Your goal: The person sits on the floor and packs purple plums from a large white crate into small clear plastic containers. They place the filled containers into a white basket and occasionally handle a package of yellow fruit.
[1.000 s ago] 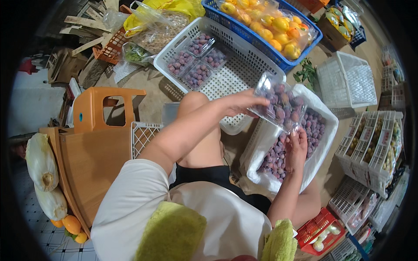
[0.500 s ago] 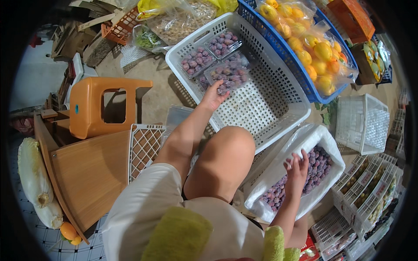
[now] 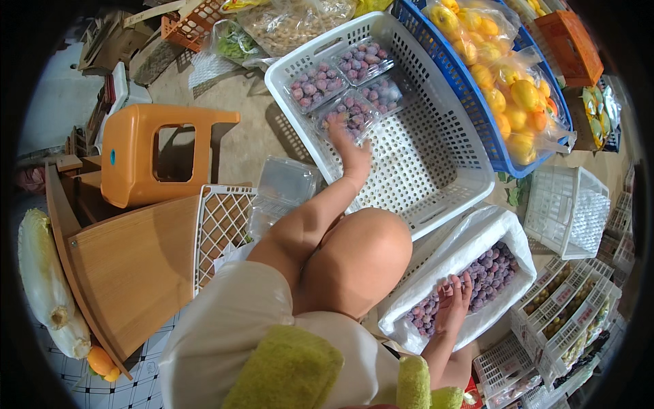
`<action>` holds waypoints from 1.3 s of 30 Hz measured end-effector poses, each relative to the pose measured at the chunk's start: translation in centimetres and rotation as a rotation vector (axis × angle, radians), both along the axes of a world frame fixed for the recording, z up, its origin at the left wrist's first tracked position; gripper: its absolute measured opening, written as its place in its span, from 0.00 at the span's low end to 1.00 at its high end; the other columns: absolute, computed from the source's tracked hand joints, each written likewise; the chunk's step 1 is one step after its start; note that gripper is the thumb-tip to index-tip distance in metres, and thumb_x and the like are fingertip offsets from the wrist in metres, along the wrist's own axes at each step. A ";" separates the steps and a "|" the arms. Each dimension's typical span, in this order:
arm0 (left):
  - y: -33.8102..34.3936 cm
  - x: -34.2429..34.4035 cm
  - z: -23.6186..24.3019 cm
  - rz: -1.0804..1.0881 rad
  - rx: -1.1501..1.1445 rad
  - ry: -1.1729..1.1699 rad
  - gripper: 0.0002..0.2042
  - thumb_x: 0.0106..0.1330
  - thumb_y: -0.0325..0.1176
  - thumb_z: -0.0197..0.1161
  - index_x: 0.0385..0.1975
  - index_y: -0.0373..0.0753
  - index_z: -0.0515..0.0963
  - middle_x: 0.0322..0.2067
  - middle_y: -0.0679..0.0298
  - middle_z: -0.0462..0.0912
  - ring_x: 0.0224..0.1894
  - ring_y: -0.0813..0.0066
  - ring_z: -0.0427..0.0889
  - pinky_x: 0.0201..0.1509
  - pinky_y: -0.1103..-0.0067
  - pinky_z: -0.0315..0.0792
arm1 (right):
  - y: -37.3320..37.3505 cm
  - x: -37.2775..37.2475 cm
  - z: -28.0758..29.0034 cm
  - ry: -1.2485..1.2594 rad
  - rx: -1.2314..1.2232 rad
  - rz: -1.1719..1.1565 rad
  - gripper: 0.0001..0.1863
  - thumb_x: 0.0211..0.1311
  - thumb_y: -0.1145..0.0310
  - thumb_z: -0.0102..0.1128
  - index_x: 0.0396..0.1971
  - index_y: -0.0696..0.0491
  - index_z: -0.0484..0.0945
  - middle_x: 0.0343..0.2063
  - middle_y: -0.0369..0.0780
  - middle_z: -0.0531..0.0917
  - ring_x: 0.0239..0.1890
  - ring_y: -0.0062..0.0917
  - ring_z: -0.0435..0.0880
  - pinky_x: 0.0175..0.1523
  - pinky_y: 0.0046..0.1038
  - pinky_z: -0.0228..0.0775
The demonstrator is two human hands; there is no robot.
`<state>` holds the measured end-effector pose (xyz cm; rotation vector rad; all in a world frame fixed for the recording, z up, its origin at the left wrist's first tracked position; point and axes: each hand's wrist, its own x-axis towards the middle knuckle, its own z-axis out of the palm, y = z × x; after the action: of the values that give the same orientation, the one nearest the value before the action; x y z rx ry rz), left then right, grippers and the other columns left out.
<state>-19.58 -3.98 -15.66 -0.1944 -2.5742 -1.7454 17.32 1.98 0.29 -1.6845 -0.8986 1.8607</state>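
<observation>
Inside the white perforated basket [image 3: 470, 146] sit several clear plastic boxes of purple plums, grouped at its far left end. My left hand [image 3: 349, 151] reaches over the nearest plum box [image 3: 349, 112]; its fingers lie stretched on the box's near edge, slightly blurred, and the thumb stands apart. At the right, my right hand [image 3: 453, 305] is open, fingers spread, over the loose plums [image 3: 494, 273] in a crate lined with a white plastic bag [image 3: 514, 228]. Whether its fingertips touch the plums I cannot tell.
Stacked clear boxes [image 3: 289, 180] lie left of the basket, near an orange stool [image 3: 122, 157] and a wooden board [image 3: 136, 252]. A blue crate [image 3: 470, 102] with bagged yellow fruit adjoins the basket. White crates [image 3: 555, 204] stand at right.
The plum box under my left hand has been lowered level among the others, and the hand's grip on it has loosened. My right hand has moved down closer to the loose plums.
</observation>
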 end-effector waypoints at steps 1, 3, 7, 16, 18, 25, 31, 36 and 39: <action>-0.3 -0.3 -0.3 -0.339 -0.379 0.247 0.41 0.57 0.25 0.63 0.72 0.46 0.52 0.73 0.48 0.44 0.73 0.53 0.51 0.75 0.61 0.46 | -0.2 0.2 0.2 -0.002 -0.008 -0.001 0.27 0.69 0.68 0.58 0.64 0.52 0.60 0.44 0.36 0.78 0.39 0.20 0.78 0.45 0.25 0.75; -0.7 -2.1 -2.0 -0.979 -0.967 0.538 0.33 0.60 0.28 0.60 0.68 0.56 0.64 0.75 0.55 0.33 0.76 0.50 0.36 0.73 0.48 0.42 | -0.4 0.7 0.3 0.004 -0.004 0.036 0.27 0.69 0.67 0.58 0.64 0.52 0.61 0.44 0.36 0.79 0.39 0.20 0.78 0.46 0.25 0.75; 0.4 -7.1 -1.9 -1.263 -1.661 0.406 0.29 0.64 0.29 0.58 0.67 0.53 0.66 0.75 0.64 0.23 0.75 0.47 0.24 0.62 0.31 0.50 | -1.0 2.7 1.0 -0.024 0.031 0.019 0.25 0.69 0.68 0.57 0.63 0.52 0.63 0.45 0.36 0.79 0.38 0.19 0.78 0.46 0.25 0.75; -5.0 -5.7 -1.3 -1.064 -1.228 0.381 0.22 0.64 0.32 0.58 0.60 0.47 0.73 0.74 0.61 0.43 0.75 0.45 0.40 0.66 0.40 0.51 | -2.9 5.1 2.1 -0.068 0.072 0.025 0.23 0.69 0.68 0.56 0.62 0.52 0.64 0.45 0.36 0.80 0.37 0.19 0.78 0.46 0.26 0.74; -8.0 -4.6 0.6 -0.858 -0.827 0.453 0.21 0.63 0.32 0.58 0.58 0.46 0.74 0.71 0.58 0.52 0.73 0.45 0.46 0.70 0.45 0.48 | -3.5 5.8 2.5 -0.059 0.089 0.043 0.24 0.69 0.69 0.57 0.62 0.52 0.64 0.42 0.34 0.80 0.37 0.17 0.78 0.45 0.25 0.74; -29.5 4.7 4.5 -0.625 -1.276 -0.289 0.54 0.45 0.58 0.73 0.72 0.48 0.50 0.72 0.44 0.42 0.74 0.38 0.39 0.68 0.40 0.44 | -6.8 9.8 1.6 -0.092 0.116 -0.052 0.23 0.68 0.71 0.57 0.61 0.53 0.66 0.42 0.36 0.80 0.37 0.18 0.78 0.46 0.23 0.73; -29.2 3.3 6.4 -1.314 -1.333 0.111 0.60 0.34 0.47 0.82 0.72 0.61 0.49 0.73 0.57 0.49 0.74 0.53 0.49 0.67 0.37 0.49 | -8.5 8.4 4.0 -0.105 0.186 -0.027 0.23 0.68 0.67 0.58 0.61 0.53 0.66 0.38 0.35 0.76 0.41 0.20 0.77 0.43 0.23 0.73; -29.6 2.6 3.5 -1.504 -1.091 0.371 0.45 0.36 0.42 0.79 0.62 0.54 0.68 0.62 0.48 0.64 0.63 0.45 0.64 0.66 0.57 0.61 | -10.7 10.7 6.7 -0.002 0.332 -0.105 0.21 0.68 0.68 0.57 0.59 0.54 0.67 0.36 0.36 0.76 0.36 0.24 0.82 0.44 0.27 0.77; -30.9 1.8 3.9 -1.571 -0.945 0.425 0.38 0.41 0.39 0.75 0.59 0.48 0.72 0.62 0.49 0.65 0.65 0.46 0.63 0.66 0.56 0.60 | -11.2 11.3 5.3 0.105 0.420 -0.129 0.18 0.65 0.70 0.59 0.53 0.54 0.72 0.35 0.35 0.77 0.33 0.18 0.80 0.39 0.23 0.77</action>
<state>-17.82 -34.84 -11.80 -2.6306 -2.5109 0.0310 28.66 -9.18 5.63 -1.3422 -1.0264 1.5296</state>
